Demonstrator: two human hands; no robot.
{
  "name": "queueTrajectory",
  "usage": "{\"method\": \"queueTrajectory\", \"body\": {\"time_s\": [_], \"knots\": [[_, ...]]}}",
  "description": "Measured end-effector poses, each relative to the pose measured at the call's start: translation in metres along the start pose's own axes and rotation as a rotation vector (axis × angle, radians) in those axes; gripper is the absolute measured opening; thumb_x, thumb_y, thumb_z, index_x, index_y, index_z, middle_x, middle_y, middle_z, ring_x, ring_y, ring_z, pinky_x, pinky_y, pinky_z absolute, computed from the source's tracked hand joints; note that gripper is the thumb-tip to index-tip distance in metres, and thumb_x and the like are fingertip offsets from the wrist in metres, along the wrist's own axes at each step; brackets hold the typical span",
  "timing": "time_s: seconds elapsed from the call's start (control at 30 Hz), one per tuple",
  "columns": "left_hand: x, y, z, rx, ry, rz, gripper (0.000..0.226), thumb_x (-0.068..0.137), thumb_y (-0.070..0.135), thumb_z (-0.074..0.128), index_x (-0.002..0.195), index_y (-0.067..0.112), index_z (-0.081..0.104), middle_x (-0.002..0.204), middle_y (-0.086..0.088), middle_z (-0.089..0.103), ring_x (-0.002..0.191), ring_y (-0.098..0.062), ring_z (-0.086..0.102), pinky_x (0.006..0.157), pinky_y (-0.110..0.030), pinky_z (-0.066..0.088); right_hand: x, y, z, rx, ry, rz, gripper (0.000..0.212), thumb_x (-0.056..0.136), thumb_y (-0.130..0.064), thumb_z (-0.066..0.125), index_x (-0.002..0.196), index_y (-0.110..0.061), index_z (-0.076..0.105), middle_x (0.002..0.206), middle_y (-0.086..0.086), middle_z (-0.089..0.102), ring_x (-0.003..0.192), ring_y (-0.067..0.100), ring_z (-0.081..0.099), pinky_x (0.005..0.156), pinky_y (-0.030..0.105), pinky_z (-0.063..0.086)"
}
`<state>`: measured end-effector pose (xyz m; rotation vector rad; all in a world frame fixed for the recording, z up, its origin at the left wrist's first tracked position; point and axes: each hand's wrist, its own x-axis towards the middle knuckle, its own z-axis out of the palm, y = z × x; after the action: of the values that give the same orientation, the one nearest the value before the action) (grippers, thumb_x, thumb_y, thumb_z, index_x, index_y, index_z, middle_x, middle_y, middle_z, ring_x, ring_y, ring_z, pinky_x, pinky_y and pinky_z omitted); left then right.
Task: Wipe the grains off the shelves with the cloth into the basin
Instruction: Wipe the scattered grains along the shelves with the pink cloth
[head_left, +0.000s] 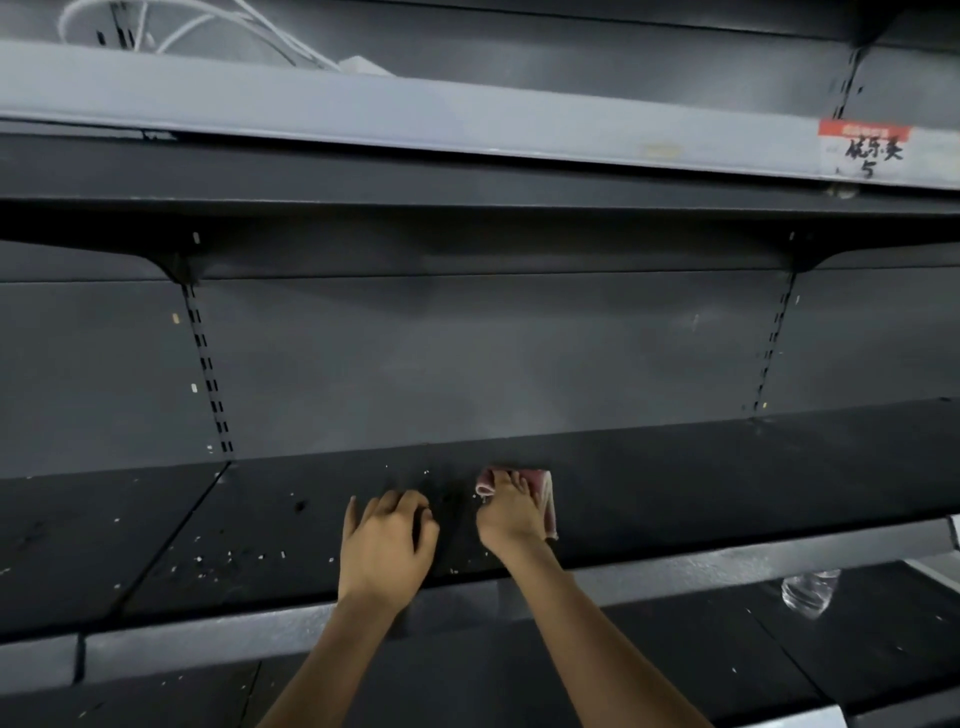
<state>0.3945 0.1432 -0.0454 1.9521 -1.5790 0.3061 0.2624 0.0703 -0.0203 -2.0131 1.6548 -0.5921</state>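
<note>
- Grains (228, 558), pale specks too many and too small to count, lay scattered over the dark middle shelf (727, 483), thickest toward eight o'clock of the hands and thinning toward twelve; the stretch at three o'clock of the cloth looked nearly bare of them.
- Nearest the camera, one lower shelf (675, 654) at six o'clock also carried stray specks, and one clear plastic bottle (809, 592) stood on it at four o'clock.
- Two bare hands worked on the middle shelf: the left hand (387, 545) rested on the surface with fingers curled; whether it held anything could not be told.
- Just beside it at three o'clock, the right hand (511, 512) pressed one pink cloth (543, 491) flat against the shelf with fingers spread over it.
- No basin showed anywhere in view, so the place for the grains to fall could not be seen.
- By judgement the wiping was partly done: the left part of the middle shelf and the lower shelf were left to clear.
- Farthest off at twelve o'clock ran one upper shelf (363, 109), with white cables (208, 26) on it and one price label (867, 148) at two o'clock.
</note>
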Motion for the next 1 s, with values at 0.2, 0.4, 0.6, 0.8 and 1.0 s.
{"method": "queueTrajectory", "body": {"time_s": [0.2, 0.4, 0.6, 0.8, 1.0], "knots": [[0.002, 0.0, -0.001, 0.009, -0.003, 0.005, 0.016, 0.087, 0.029, 0.048, 0.089, 0.022, 0.062, 0.087, 0.002, 0.065, 0.086, -0.02, 0.062, 0.1, -0.045, 0.04, 0.001, -0.022, 0.006, 0.096, -0.063, -0.045, 0.053, 0.093, -0.011, 0.04, 0.145, -0.014, 0.031, 0.145, 0.01, 0.038, 0.133, 0.029, 0.037, 0.113, 0.038, 0.028], [0.001, 0.002, -0.004, -0.01, 0.035, 0.031, 0.04, 0.081, 0.041, 0.028, 0.088, 0.023, 0.063, 0.084, 0.003, 0.064, 0.08, -0.02, 0.06, 0.085, -0.037, 0.046, 0.004, -0.003, -0.018, 0.134, 0.095, -0.106, 0.039, 0.089, -0.002, 0.04, 0.125, -0.012, 0.049, 0.121, 0.01, 0.058, 0.117, 0.03, 0.052, 0.105, 0.044, 0.039], [-0.001, 0.004, -0.005, 0.01, 0.032, 0.018, 0.037, 0.081, 0.041, 0.03, 0.086, 0.023, 0.063, 0.083, 0.003, 0.063, 0.081, -0.02, 0.06, 0.077, -0.035, 0.045, -0.003, 0.034, -0.063, -0.043, 0.153, -0.052, 0.05, 0.089, -0.002, 0.041, 0.137, -0.012, 0.039, 0.137, 0.011, 0.047, 0.129, 0.029, 0.042, 0.112, 0.046, 0.03], [-0.002, 0.002, -0.007, 0.045, 0.009, 0.041, 0.039, 0.079, 0.041, 0.031, 0.085, 0.023, 0.066, 0.104, 0.003, 0.065, 0.088, -0.021, 0.063, 0.072, -0.035, 0.048, -0.014, 0.063, -0.061, -0.183, -0.02, 0.0, 0.053, 0.091, -0.008, 0.039, 0.143, -0.014, 0.032, 0.147, 0.009, 0.035, 0.135, 0.024, 0.033, 0.115, 0.034, 0.023], [-0.003, -0.029, -0.018, 0.124, -0.06, -0.001, 0.05, 0.082, 0.048, 0.025, 0.103, 0.026, 0.064, 0.125, 0.003, 0.055, 0.109, -0.021, 0.055, 0.085, -0.04, 0.044, -0.004, 0.04, -0.03, -0.169, -0.044, -0.04, 0.058, 0.091, -0.01, 0.041, 0.147, -0.015, 0.025, 0.155, 0.006, 0.024, 0.144, 0.022, 0.019, 0.12, 0.036, 0.01]]}}
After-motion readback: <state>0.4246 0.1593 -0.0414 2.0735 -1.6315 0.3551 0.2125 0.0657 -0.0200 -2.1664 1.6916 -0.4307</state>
